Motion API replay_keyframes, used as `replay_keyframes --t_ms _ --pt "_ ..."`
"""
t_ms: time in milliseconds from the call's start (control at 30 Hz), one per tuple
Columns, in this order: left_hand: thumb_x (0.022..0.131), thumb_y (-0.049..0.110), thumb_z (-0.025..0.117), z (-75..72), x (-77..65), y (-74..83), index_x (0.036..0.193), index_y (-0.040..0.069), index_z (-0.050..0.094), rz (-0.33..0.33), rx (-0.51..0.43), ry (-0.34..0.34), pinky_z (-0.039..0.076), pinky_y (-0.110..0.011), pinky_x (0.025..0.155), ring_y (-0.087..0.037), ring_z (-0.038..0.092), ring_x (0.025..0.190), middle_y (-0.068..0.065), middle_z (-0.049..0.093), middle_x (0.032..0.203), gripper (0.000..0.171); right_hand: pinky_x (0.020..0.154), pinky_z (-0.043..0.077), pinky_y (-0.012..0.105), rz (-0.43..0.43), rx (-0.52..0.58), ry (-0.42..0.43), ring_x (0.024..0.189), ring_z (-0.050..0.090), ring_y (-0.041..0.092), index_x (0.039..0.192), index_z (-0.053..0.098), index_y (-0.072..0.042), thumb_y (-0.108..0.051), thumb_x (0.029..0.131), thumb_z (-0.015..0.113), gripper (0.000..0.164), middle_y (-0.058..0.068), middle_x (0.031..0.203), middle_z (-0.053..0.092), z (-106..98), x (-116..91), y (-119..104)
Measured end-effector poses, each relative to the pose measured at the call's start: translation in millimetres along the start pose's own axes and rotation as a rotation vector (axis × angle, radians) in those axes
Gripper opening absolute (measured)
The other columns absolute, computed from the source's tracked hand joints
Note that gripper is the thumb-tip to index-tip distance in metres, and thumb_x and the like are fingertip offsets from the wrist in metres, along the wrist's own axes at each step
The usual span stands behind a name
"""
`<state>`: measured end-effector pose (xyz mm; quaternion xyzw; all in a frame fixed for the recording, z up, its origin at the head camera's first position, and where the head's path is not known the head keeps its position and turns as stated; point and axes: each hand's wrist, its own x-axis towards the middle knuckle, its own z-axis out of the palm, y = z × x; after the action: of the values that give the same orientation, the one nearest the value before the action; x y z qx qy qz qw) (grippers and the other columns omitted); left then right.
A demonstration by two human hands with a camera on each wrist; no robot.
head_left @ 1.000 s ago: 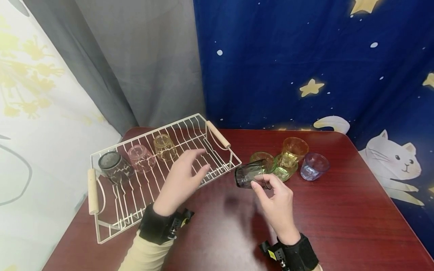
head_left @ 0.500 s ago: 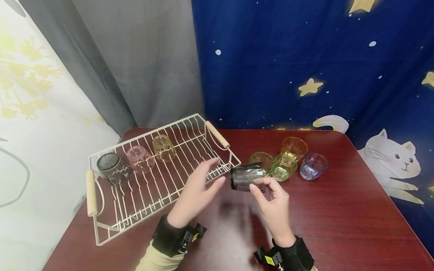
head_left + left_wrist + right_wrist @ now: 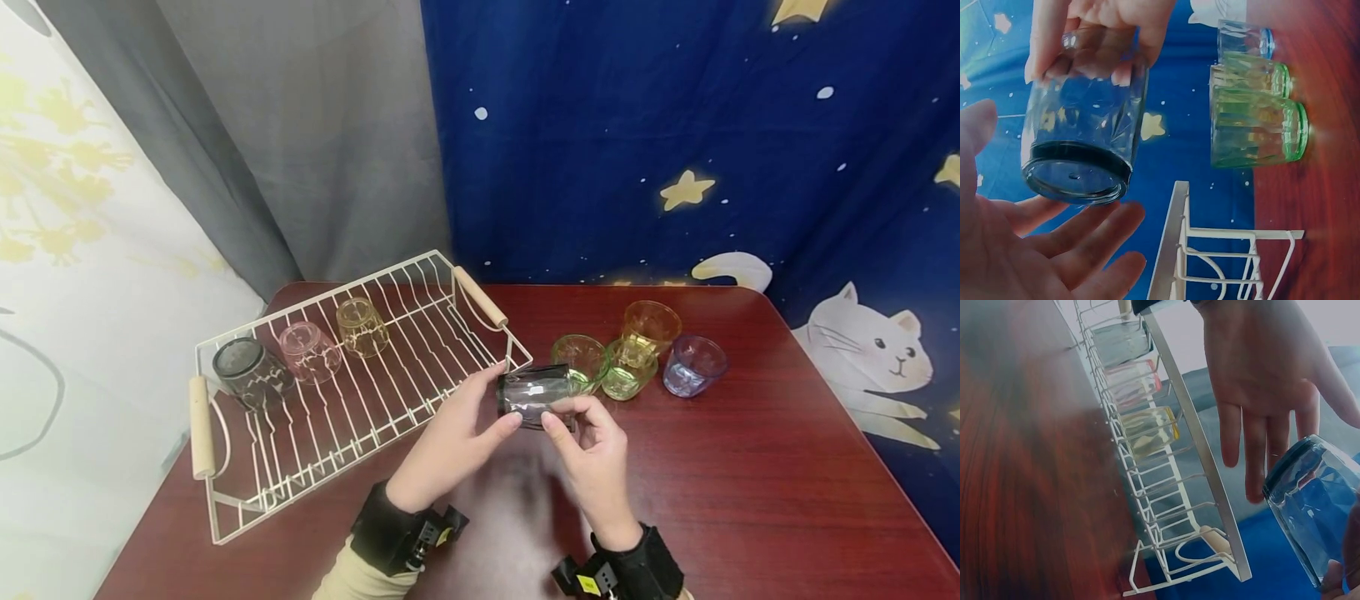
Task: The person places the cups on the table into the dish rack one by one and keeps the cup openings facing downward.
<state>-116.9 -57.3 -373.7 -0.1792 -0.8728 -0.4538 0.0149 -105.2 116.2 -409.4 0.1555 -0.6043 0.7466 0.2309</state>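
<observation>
My right hand holds a dark grey drinking glass near its rim, with the glass on its side above the table. The base of the glass points left, towards my left hand. That hand's fingers are extended with the thumb apart, as the right wrist view also shows. In the left wrist view, the left fingers lie close beside the glass base; whether they touch it I cannot tell.
A white wire rack with wooden handles holds upturned grey, pink and yellow glasses. At right stand green glasses, a yellow glass and a blue glass on the table.
My left hand has moved right, from above the rack to the base of the dark glass. The right hand has brought the glass slightly left and turned it more level.
</observation>
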Motion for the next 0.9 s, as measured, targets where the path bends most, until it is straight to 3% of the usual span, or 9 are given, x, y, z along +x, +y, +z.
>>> replay_keyframes --t_ms 167,367,633,900 --pt "0.094 0.037 0.062 4.4 2.3 -2.1 0.149 0.013 0.034 -0.015 -0.064 -0.006 0.045 -0.039 0.109 -0.018 0.052 0.131 -0.006 0.048 0.146 0.066 0.074 0.052 0.011 -0.006 0.003 0.003 0.086 0.062 0.001 0.092 0.061 0.009 0.014 0.084 0.063 0.009 -0.007 0.092 0.067 0.8 -0.6 0.6" --pt "0.095 0.04 0.059 8.7 3.8 -4.7 0.148 0.013 0.036 -0.041 -0.067 0.003 0.043 -0.042 0.111 -0.018 0.05 0.133 -0.006 0.052 0.143 0.064 0.071 0.051 0.011 0.046 -0.024 -0.005 0.083 0.061 -0.002 0.091 0.061 0.005 0.016 0.083 0.062 0.013 -0.01 0.09 0.065 2.5 -2.8 0.6" --pt "0.095 0.041 0.058 12.5 2.7 -6.2 0.145 0.019 0.039 -0.061 -0.09 0.023 0.049 -0.039 0.102 -0.015 0.058 0.121 -0.004 0.057 0.137 0.058 0.07 0.051 0.012 0.058 0.0 0.004 0.082 0.062 0.001 0.093 0.058 0.013 0.015 0.083 0.062 0.01 -0.007 0.09 0.066 3.9 -4.6 0.1" --pt "0.095 0.034 0.06 12.2 2.2 -3.4 0.146 0.013 0.038 -0.05 -0.209 0.033 0.054 -0.032 0.096 -0.015 0.063 0.116 -0.006 0.06 0.133 0.06 0.07 0.051 0.012 0.101 -0.023 -0.003 0.083 0.062 0.002 0.092 0.057 0.013 0.013 0.084 0.063 0.01 -0.006 0.09 0.065 3.5 -4.9 -0.7"
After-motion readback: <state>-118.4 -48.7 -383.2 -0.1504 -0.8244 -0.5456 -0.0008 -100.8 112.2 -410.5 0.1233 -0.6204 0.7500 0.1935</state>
